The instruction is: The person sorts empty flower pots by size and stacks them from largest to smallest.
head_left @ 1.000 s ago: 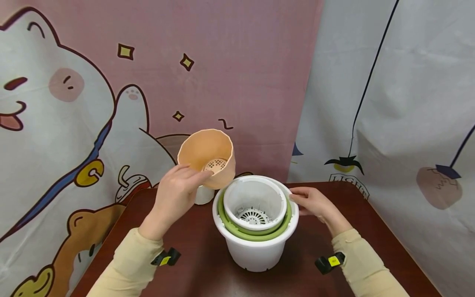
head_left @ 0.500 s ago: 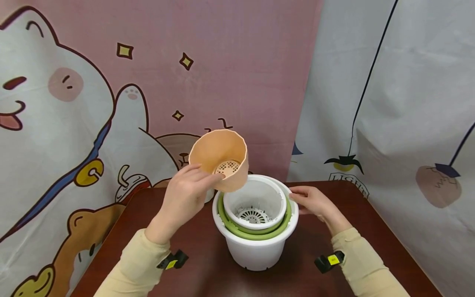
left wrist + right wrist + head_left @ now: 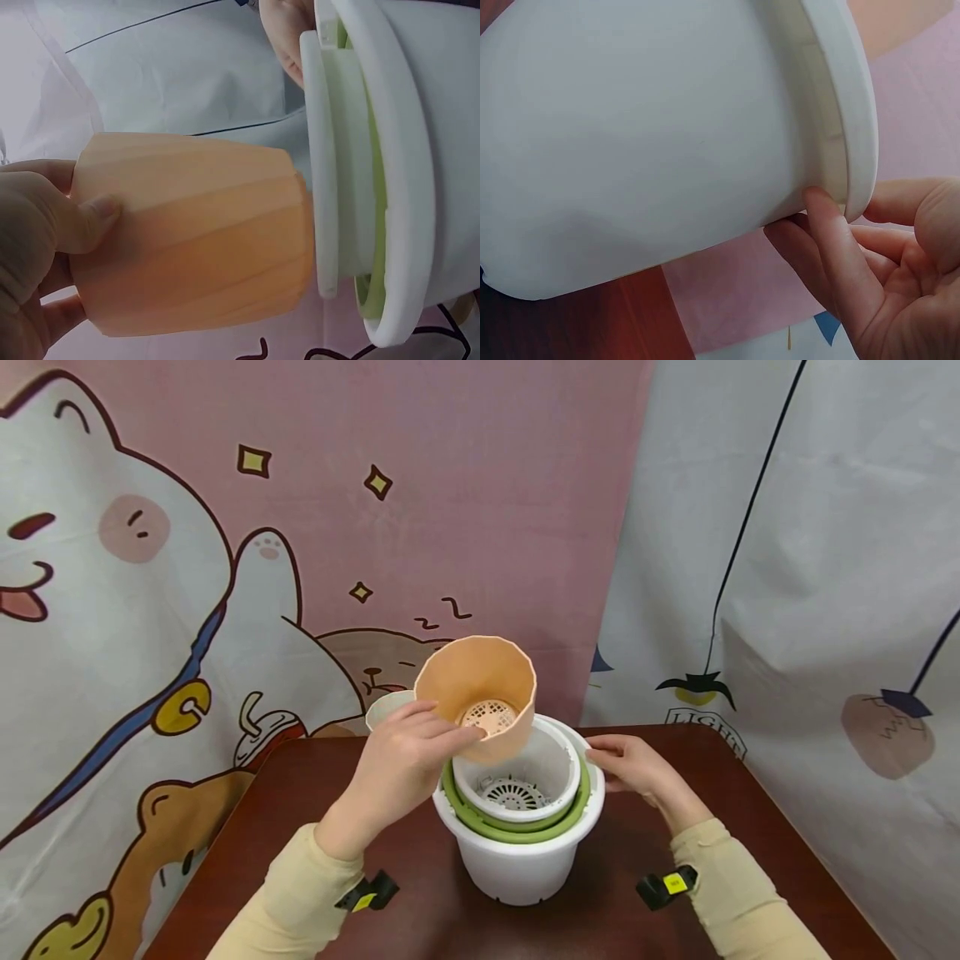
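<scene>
My left hand pinches the rim of a peach plastic flower pot, with the thumb outside in the left wrist view. Tilted, its mouth facing me, the peach pot shows a perforated bottom and overlaps the back left of the nested pots. In the left wrist view its base is right at the inner pot's rim. A large white pot stands upright, holding a green pot and a smaller white pot with a slotted bottom. My right hand grips the large pot's right rim, fingers curled under it in the right wrist view.
Behind my left hand a pale pot shows partly, mostly hidden. The nested pots stand on a dark red-brown table. A cartoon-printed cloth hangs close behind the table's back edge and along its sides.
My left hand has carried the peach pot rightward and slightly lower, over the nested pots. The pale pot behind has come into view above the hand. My right hand stays at the rim.
</scene>
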